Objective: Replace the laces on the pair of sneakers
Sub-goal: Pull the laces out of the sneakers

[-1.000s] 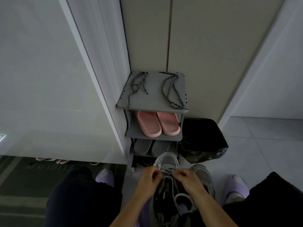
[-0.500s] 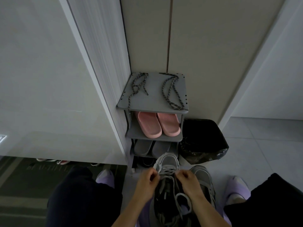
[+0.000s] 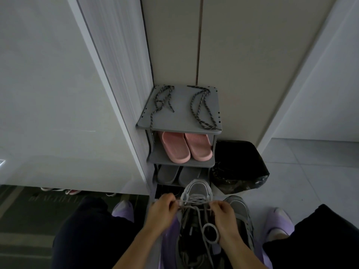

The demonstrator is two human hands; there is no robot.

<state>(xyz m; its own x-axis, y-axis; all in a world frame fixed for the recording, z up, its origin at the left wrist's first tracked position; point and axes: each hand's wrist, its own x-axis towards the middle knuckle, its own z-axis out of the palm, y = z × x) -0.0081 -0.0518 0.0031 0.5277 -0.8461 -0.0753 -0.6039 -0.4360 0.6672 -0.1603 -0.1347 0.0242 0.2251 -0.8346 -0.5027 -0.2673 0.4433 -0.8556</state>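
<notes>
Shelving, a grey three-tier plastic shoe rack (image 3: 180, 123), is keeping two dark speckled replacement laces (image 3: 202, 107) laid out within reach; below, a grey mesh sneaker (image 3: 196, 193) is sitting between the knees, its mate (image 3: 240, 210) beside it; left hand (image 3: 162, 210) and right hand (image 3: 221, 212) are each pinching the old pale lace (image 3: 191, 203), fingers nearly closed, probably loosening it.
</notes>
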